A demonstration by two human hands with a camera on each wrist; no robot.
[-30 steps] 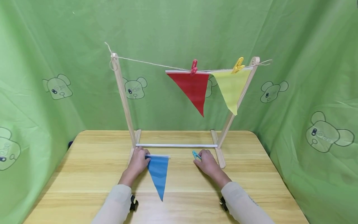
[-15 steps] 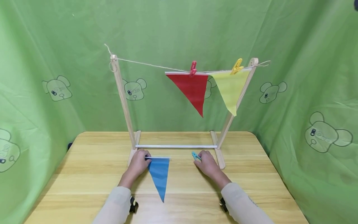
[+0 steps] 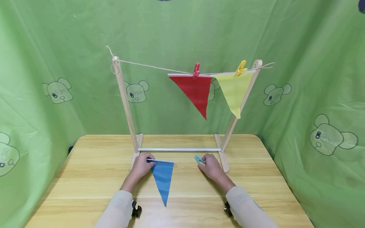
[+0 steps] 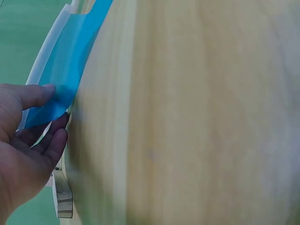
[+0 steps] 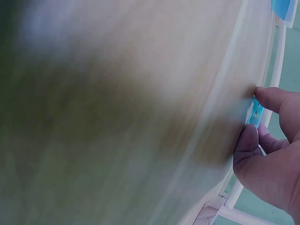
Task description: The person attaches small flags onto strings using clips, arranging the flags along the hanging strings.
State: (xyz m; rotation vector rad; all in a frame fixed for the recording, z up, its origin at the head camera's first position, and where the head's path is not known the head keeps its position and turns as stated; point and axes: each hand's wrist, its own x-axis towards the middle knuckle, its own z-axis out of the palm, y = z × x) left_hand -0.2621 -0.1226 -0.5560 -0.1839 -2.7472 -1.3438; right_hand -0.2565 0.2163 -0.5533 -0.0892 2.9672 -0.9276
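Note:
My left hand [image 3: 142, 166] pinches the upper left corner of a blue triangular pennant [image 3: 163, 179] with a white top edge. In the left wrist view the thumb lies on the pennant [image 4: 65, 70] and the fingers are behind it. A light blue clothespin [image 3: 199, 160] is between the thumb and fingers of my right hand [image 3: 211, 166], low over the table. Above and behind the hands, a red pennant [image 3: 195, 91] hangs from a string [image 3: 154, 66] under a red clothespin [image 3: 196, 70]. Beside it hangs a yellow pennant [image 3: 235, 91] under a yellow clothespin [image 3: 240, 68].
The string runs between a left wooden post [image 3: 125, 104] and a right wooden post [image 3: 252, 87]. A white rod [image 3: 179, 149] joins their feet, just beyond both hands. The wooden table [image 3: 94, 177] backs onto a green curtain [image 3: 182, 31].
The pennant in my left hand has tilted slightly, its right end now a little lower. The right hand keeps its hold on the clothespin. The whole view has shifted slightly downward.

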